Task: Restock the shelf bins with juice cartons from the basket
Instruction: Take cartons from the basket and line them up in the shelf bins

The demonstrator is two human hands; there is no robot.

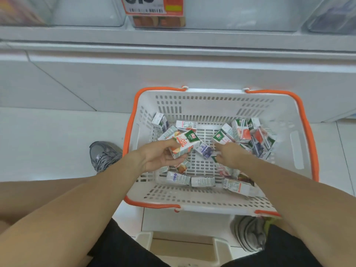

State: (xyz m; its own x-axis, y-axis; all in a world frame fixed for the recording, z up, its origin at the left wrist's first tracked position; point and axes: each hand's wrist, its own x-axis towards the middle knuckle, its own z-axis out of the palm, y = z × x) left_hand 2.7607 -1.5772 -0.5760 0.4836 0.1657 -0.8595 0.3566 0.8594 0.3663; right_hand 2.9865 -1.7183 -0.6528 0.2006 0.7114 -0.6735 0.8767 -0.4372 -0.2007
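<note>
A white basket with an orange rim [212, 105] stands on the floor in front of me with several small juice cartons scattered in it. My left hand [159, 157] grips one apple juice carton [185, 144] over the basket's left half. Inside the basket's middle, my right hand [228, 154] has its fingers down among the cartons, touching a white and green carton [221, 137]; I cannot tell whether it holds it. More cartons lie in a pile at the right [256, 137] and along the near wall [202, 181].
Clear plastic shelf bins [86, 14] line the white shelf above, one with an orange price tag [154, 5] and cartons behind it. My shoes [104, 155] flank the basket on the tiled floor. A white step stool [181, 245] sits under me.
</note>
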